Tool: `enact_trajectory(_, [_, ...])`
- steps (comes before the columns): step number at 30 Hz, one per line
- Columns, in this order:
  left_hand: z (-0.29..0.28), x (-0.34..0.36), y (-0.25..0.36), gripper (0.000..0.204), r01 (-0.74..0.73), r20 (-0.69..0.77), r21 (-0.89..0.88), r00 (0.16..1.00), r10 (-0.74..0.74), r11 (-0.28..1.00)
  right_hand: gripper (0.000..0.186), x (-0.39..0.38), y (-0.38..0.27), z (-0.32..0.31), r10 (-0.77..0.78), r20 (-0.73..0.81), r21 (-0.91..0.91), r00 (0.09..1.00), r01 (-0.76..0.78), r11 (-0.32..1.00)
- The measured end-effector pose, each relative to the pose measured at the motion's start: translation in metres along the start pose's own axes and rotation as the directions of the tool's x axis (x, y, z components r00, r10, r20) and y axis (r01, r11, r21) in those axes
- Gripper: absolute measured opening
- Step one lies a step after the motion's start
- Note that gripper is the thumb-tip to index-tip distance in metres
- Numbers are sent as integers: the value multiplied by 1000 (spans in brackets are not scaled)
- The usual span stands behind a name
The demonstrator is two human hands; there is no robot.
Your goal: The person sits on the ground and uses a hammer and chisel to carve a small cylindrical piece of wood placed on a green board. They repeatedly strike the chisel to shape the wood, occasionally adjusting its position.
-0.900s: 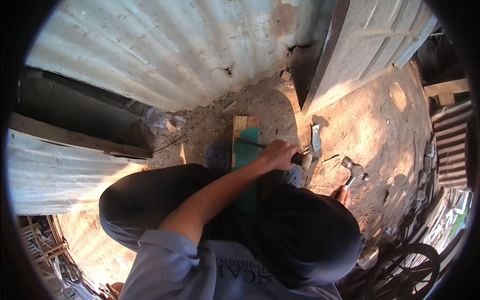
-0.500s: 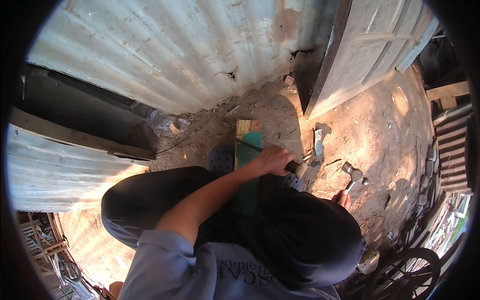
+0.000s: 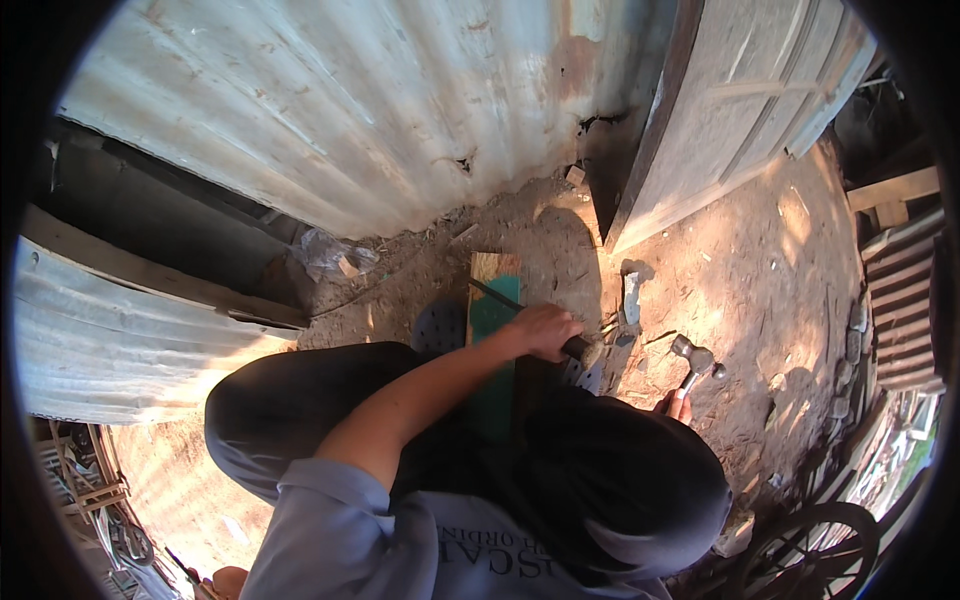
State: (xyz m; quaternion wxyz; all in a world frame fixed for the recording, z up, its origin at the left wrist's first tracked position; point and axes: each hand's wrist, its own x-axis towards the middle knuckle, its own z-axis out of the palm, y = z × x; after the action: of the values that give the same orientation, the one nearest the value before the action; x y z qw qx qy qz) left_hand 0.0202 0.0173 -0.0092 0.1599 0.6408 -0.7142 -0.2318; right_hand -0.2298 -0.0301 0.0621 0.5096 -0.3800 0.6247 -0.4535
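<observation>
My left hand (image 3: 545, 331) is wrapped round the dark handle of a chisel (image 3: 494, 295), whose long metal blade slants across a wooden board (image 3: 493, 264). The handle's pale, frayed butt sticks out on the right of my fist. Teal paint covers most of the board, with bare wood at its far end; it lies between my feet, its near part in shadow by my legs. To the right, beyond my knee, my right hand (image 3: 676, 405) grips a ball-peen hammer (image 3: 697, 357), its metal head raised. My knee hides most of that hand and the hammer's handle.
Corrugated metal sheeting (image 3: 400, 110) stands ahead, a panelled wooden door (image 3: 745, 110) at the right. A pale flat fragment (image 3: 631, 297) lies on the dirt floor. A spoked wheel (image 3: 808, 550) is at lower right. Another person's hand (image 3: 228, 582) shows at lower left beside a thin dark stick.
The hammer and my right hand have shifted slightly left. My left hand and the chisel sit a little lower in view. At lower left a thin dark stick has come into sight.
</observation>
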Motion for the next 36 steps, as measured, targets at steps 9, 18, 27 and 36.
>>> enact_trajectory(9, [-30,-5,-7,36,81,-30,-11,996,-81,997,29,26,21,-33,36,73,-34,997,-33,999])
enact_trajectory(18, [1,-3,3,30,-20,-29,-38,999,19,999,28,38,64,-24,-105,-132,25,986,109,994])
enact_trajectory(27, [2,-19,-11,28,-77,-87,-21,993,75,997,33,39,67,-21,-131,-69,20,989,133,991])
enact_trajectory(36, [22,4,19,9,-266,-178,-74,952,249,961,29,52,97,-28,-143,-116,37,983,148,988])
